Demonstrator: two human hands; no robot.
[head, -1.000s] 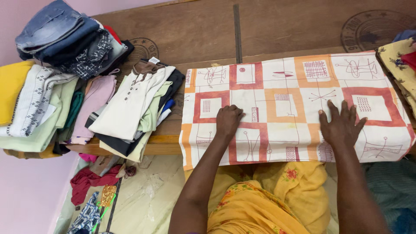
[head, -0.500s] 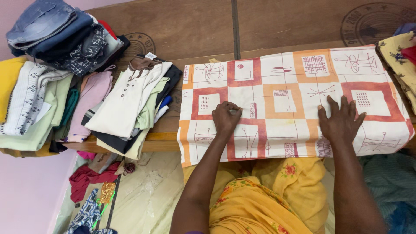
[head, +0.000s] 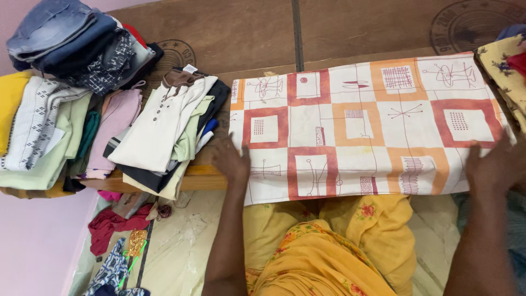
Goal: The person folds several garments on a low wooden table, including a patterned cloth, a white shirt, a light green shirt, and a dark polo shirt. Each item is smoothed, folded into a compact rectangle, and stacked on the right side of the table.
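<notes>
On the surface [head: 339,33]: a folded cloth [head: 367,126] with orange and red squares lies flat.
Left grip [head: 231,160]: hand on the cloth's left edge; blurred, cannot tell if closed on it.
Right grip [head: 496,164]: hand at the right edge; hold unclear.
Left of left grip: clothes pile [head: 104,104].

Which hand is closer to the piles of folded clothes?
The left hand. It rests at the left end of the patterned cloth, right beside the folded clothes. The right hand is at the cloth's far end.
</notes>
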